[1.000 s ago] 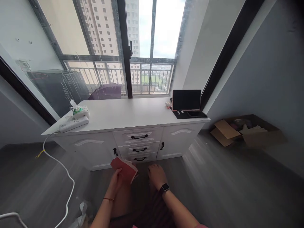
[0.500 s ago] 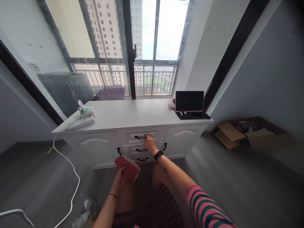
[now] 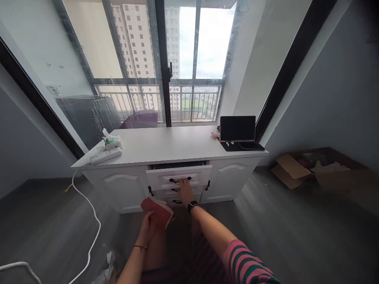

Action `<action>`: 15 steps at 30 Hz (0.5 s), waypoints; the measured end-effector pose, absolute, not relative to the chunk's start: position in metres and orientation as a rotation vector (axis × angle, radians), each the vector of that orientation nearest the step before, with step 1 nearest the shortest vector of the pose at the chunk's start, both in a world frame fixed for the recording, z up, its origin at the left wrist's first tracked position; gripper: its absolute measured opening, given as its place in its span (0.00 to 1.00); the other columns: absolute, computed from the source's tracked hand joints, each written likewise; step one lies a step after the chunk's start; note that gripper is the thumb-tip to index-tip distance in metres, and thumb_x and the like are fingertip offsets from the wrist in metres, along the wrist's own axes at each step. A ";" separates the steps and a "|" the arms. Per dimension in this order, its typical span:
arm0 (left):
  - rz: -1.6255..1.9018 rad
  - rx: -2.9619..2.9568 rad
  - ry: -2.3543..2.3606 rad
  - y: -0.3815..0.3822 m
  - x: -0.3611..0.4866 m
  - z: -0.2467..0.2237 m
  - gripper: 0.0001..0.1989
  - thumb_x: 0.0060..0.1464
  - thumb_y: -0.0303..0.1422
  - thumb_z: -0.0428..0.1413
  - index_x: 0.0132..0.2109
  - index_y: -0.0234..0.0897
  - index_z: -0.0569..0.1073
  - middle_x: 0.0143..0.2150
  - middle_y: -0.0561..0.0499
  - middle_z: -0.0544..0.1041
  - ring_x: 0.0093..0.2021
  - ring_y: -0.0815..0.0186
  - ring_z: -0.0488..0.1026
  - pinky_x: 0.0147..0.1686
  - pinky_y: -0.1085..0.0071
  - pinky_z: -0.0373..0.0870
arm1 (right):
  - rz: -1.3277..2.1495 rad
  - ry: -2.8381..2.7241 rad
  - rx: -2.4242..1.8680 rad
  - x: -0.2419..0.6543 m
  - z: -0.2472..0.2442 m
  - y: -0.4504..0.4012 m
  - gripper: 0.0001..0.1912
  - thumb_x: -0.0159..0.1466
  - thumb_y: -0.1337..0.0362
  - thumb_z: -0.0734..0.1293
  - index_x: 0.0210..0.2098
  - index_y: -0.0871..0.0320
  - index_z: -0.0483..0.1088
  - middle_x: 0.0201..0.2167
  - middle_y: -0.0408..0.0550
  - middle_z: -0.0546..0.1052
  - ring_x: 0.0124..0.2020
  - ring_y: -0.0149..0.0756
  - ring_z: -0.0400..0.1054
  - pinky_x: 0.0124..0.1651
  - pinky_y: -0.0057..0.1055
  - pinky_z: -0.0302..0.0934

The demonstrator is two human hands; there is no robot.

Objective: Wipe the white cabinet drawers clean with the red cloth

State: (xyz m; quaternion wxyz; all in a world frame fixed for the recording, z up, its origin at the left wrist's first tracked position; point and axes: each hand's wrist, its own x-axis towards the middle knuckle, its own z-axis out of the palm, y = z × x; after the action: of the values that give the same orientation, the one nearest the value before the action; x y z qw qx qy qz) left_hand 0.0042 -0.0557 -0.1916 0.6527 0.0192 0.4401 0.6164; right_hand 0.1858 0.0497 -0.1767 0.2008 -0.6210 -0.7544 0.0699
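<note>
The top drawer (image 3: 156,179) of a white cabinet (image 3: 122,191) stands partly pulled out, a dark gap showing above its front. My right hand (image 3: 185,191), with a watch on the wrist, has its fingers hooked over the black drawer handle (image 3: 174,180). Low in front of the cabinet, my left hand (image 3: 146,227) grips a red-covered booklet (image 3: 158,213), thumb on the cover. The booklet is tilted and its pale page edges show on the right. Two lower drawers are partly hidden behind my right hand and the pulled-out drawer.
On the cabinet top are a power strip (image 3: 106,156), a tissue pack (image 3: 113,142) and a dark-screened tablet (image 3: 237,128) with earbuds before it. A white cable (image 3: 96,217) runs over the floor at left. An opened cardboard box (image 3: 293,167) sits at right.
The top drawer, closed before, has come out toward me with my right hand on its handle. My left hand still holds the booklet, nearly in the same place.
</note>
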 end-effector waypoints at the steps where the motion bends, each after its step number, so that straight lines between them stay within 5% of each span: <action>1: 1.405 0.033 0.992 -0.057 0.001 -0.191 0.11 0.49 0.21 0.51 0.33 0.37 0.76 0.32 0.48 0.81 0.34 0.62 0.79 0.38 0.67 0.75 | 0.189 -2.100 -1.739 0.185 -0.179 0.042 0.22 0.63 0.70 0.57 0.57 0.56 0.60 0.56 0.53 0.65 0.61 0.42 0.53 0.55 0.31 0.57; 7: 1.471 0.021 1.034 -0.068 -0.017 -0.190 0.18 0.54 0.27 0.52 0.52 0.33 0.73 0.37 0.44 0.81 0.37 0.57 0.79 0.47 0.57 0.73 | 0.167 -2.011 -1.592 0.191 -0.184 -0.004 0.22 0.62 0.73 0.58 0.55 0.59 0.63 0.53 0.55 0.67 0.58 0.44 0.56 0.56 0.34 0.55; 11: 1.493 0.088 1.012 -0.079 -0.030 -0.197 0.21 0.56 0.29 0.52 0.57 0.34 0.70 0.39 0.43 0.81 0.38 0.57 0.79 0.47 0.57 0.73 | 0.199 -1.979 -1.499 0.195 -0.185 -0.027 0.22 0.61 0.75 0.58 0.54 0.59 0.63 0.51 0.53 0.67 0.57 0.43 0.56 0.58 0.36 0.54; 15: 1.483 0.032 1.199 -0.091 -0.046 -0.206 0.23 0.55 0.26 0.54 0.58 0.34 0.68 0.31 0.49 0.81 0.30 0.61 0.79 0.41 0.60 0.77 | 0.210 -1.967 -1.473 0.195 -0.186 -0.041 0.22 0.59 0.76 0.59 0.53 0.60 0.63 0.51 0.54 0.67 0.57 0.43 0.55 0.59 0.37 0.54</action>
State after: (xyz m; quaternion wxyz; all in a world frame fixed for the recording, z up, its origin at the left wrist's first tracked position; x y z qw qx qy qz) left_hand -0.0463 -0.0909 -0.2063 0.5789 0.0138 0.5126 0.6340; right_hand 0.1955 -0.0405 -0.1856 0.3310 -0.5636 -0.7525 0.0805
